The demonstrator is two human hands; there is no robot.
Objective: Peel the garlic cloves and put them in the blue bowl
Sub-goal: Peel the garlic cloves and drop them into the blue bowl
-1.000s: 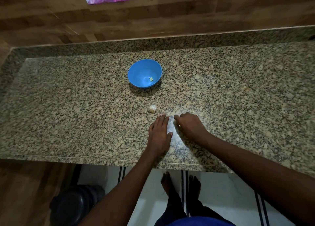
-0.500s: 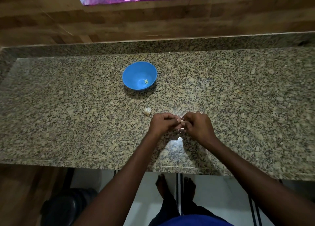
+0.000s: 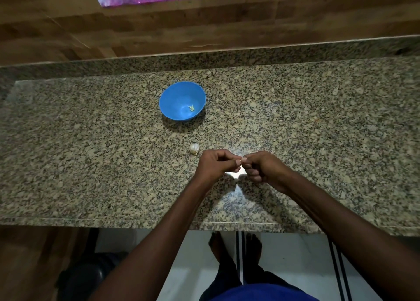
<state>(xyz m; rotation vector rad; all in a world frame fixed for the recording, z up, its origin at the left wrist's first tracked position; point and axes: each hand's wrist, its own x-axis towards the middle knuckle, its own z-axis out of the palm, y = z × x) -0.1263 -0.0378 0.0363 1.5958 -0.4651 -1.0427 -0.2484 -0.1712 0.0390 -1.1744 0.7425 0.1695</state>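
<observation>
A blue bowl point(image 3: 176, 96) stands on the granite counter with a small pale garlic piece point(image 3: 191, 108) inside it. A white garlic bulb point(image 3: 194, 148) lies on the counter just left of my hands. My left hand point(image 3: 216, 163) and my right hand point(image 3: 261, 165) are held together just above the counter, fingertips meeting. Both pinch a small garlic clove point(image 3: 241, 160), almost wholly hidden between the fingers.
The granite counter point(image 3: 91, 153) runs wide to both sides, with a raised back ledge and a wooden wall behind. Its front edge lies under my forearms. Below are my bare feet on a white floor and a dark round object point(image 3: 86, 278) at the lower left.
My hands rose from lying flat on the counter and came together, pinching a clove between the fingertips. The view shifted slightly; the bulb and bowl stayed in place.
</observation>
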